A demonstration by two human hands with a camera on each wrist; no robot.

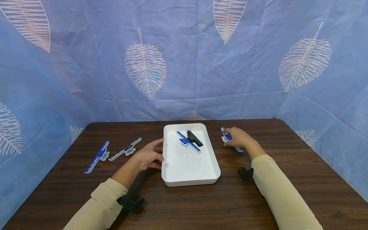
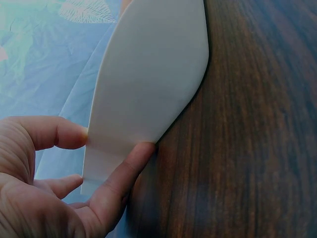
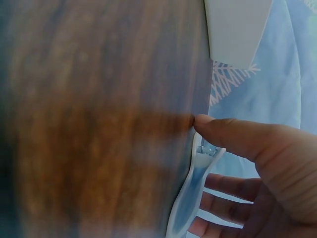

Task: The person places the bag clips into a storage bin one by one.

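Note:
A white rectangular tray (image 1: pixel 188 172) stands mid-table with a blue ruler-marked clip (image 1: pixel 191 144) and a black clip (image 1: pixel 196 139) lying inside, the two touching. My left hand (image 1: pixel 147 155) rests its spread fingertips against the tray's left wall; in the left wrist view its thumb and fingers touch the outer wall (image 2: pixel 148 64). To the right of the tray, my right hand (image 1: pixel 240 138) reaches over another blue ruler-marked clip (image 1: pixel 227 136) on the table. In the right wrist view, thumb and fingers (image 3: pixel 230 186) stand apart on either side of that clip (image 3: pixel 190 198).
Left of the tray lie a blue clip (image 1: pixel 97 157) and a black-and-white ruler-marked clip (image 1: pixel 125 149), close together on the dark wooden table (image 1: pixel 178 207). A blue leaf-patterned cloth (image 1: pixel 184 70) hangs behind the table and along its sides.

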